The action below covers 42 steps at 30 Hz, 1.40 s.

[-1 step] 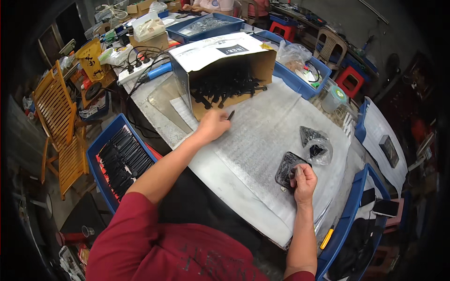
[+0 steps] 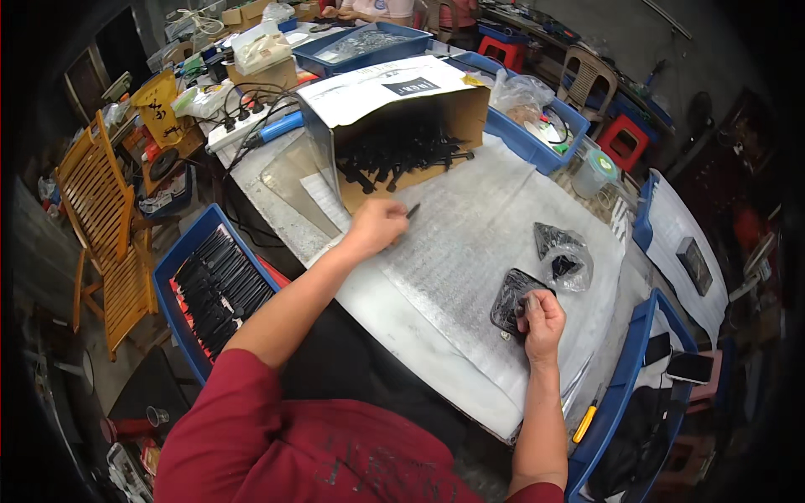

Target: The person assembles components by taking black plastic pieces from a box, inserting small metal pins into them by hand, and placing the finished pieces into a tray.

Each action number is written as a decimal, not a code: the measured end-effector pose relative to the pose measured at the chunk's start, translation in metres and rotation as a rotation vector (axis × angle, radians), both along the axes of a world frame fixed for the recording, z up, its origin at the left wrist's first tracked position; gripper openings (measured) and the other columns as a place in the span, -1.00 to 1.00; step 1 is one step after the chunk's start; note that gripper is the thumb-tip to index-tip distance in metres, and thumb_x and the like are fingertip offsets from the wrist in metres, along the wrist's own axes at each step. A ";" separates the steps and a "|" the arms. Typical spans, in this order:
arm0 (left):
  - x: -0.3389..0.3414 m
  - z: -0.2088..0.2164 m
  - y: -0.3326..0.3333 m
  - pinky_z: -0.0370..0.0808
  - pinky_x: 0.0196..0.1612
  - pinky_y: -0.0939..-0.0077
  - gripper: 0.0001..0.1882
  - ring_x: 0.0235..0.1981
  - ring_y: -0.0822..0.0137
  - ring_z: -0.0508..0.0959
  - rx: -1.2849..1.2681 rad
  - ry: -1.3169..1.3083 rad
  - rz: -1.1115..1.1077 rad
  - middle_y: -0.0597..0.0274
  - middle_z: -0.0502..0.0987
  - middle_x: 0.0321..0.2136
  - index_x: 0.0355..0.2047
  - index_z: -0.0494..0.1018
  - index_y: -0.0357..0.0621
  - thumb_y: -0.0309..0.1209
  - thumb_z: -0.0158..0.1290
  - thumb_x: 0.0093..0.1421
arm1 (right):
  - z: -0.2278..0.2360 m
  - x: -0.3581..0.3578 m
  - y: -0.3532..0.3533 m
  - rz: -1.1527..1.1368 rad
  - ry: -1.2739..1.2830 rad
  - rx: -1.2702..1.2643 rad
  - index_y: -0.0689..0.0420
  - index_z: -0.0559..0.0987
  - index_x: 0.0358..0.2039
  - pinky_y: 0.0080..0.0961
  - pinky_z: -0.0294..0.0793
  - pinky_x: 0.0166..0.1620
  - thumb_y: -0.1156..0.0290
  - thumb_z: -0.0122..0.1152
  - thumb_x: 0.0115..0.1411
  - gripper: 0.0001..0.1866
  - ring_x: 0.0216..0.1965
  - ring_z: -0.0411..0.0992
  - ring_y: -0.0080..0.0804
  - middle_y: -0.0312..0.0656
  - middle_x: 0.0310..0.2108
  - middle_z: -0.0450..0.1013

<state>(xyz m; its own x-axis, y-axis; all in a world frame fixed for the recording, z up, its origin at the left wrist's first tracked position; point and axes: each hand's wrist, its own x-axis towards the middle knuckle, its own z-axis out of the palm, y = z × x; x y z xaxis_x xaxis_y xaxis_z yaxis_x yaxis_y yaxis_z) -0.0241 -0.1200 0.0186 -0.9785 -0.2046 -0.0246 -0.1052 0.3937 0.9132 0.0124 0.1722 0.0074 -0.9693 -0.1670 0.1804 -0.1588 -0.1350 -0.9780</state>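
Note:
My left hand (image 2: 377, 225) is closed in a pinch over the table, just in front of the open cardboard box (image 2: 402, 86). A small, slim black piece (image 2: 412, 211) sticks out from its fingertips; its exact kind is too small to tell. Inside the box lies a heap of black parts (image 2: 402, 159) with long stems. My right hand (image 2: 543, 323) is closed, fingertips together, at the edge of a black shallow tray (image 2: 511, 295) that holds small shiny bits. Whatever those fingers pinch is hidden. Beyond the tray lies a clear plastic bag (image 2: 574, 267) with black pieces in it.
A white foam sheet (image 2: 470, 226) covers the table. To my left stands a blue bin (image 2: 189, 251) of black parts in rows; at right, another blue bin (image 2: 616, 411) with a yellow-handled tool (image 2: 584, 424) by its edge. Cables and a power strip (image 2: 239, 130) lie beside the box.

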 end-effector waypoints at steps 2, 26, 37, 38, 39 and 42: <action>0.019 0.009 0.004 0.38 -0.60 0.61 -0.76 -0.62 0.45 0.43 0.217 -0.034 -0.059 0.23 0.41 -0.66 -0.34 0.40 -0.35 -0.49 -0.04 -0.05 | 0.002 0.001 -0.001 -0.010 -0.005 0.001 0.21 0.39 -0.48 -0.82 0.10 -0.65 0.42 -0.03 0.12 -0.87 -0.71 0.14 -0.75 -0.38 -0.66 0.27; 0.028 0.010 0.123 0.33 -0.57 0.74 -0.70 -0.59 0.60 0.36 0.518 -0.277 -0.746 0.37 0.37 -0.57 -0.14 0.31 -0.32 -0.40 -0.12 0.14 | 0.014 -0.002 0.001 -0.039 0.007 0.008 0.22 0.39 -0.38 -0.84 0.17 -0.61 0.48 -0.02 0.12 -0.91 -0.67 0.20 -0.75 -0.40 -0.62 0.29; -0.006 -0.012 0.125 0.23 -0.58 0.81 -0.80 -0.64 0.67 0.24 0.604 0.005 -0.548 0.43 0.37 -0.57 -0.28 0.39 -0.21 -0.39 -0.08 0.11 | 0.009 -0.021 0.036 -0.347 0.118 0.132 0.25 0.41 -0.38 -0.80 0.20 -0.57 0.48 0.00 0.10 -0.89 -0.64 0.20 -0.73 -0.37 -0.59 0.31; -0.007 -0.014 0.123 0.22 -0.58 0.81 -0.80 -0.64 0.66 0.24 0.630 0.033 -0.548 0.43 0.37 -0.57 -0.28 0.38 -0.21 -0.39 -0.08 0.11 | 0.007 -0.022 0.037 -0.363 0.116 0.181 0.26 0.42 -0.38 -0.80 0.21 -0.57 0.48 0.01 0.09 -0.88 -0.63 0.20 -0.73 -0.36 -0.58 0.32; -0.008 -0.015 0.122 0.21 -0.57 0.82 -0.80 -0.62 0.67 0.25 0.630 0.041 -0.554 0.43 0.37 -0.56 -0.28 0.38 -0.21 -0.38 -0.08 0.11 | 0.006 -0.023 0.038 -0.367 0.116 0.188 0.26 0.42 -0.38 -0.80 0.21 -0.57 0.48 0.01 0.09 -0.88 -0.63 0.20 -0.73 -0.36 -0.58 0.32; -0.006 -0.016 0.125 0.21 -0.55 0.82 -0.80 -0.58 0.67 0.26 0.569 0.079 -0.543 0.44 0.37 -0.55 -0.29 0.39 -0.21 -0.38 -0.07 0.11 | 0.005 -0.026 0.039 -0.430 0.124 0.258 0.26 0.42 -0.38 -0.80 0.19 -0.57 0.47 0.02 0.09 -0.88 -0.62 0.20 -0.71 -0.37 -0.60 0.30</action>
<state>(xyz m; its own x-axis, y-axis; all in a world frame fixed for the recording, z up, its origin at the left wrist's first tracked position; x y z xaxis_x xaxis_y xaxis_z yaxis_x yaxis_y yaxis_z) -0.0301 0.0053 0.0027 -0.9410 0.3256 0.0920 0.0416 -0.1587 0.9865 -0.0139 0.2115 0.0124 -0.9340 0.1880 0.3037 -0.2635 0.2113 -0.9412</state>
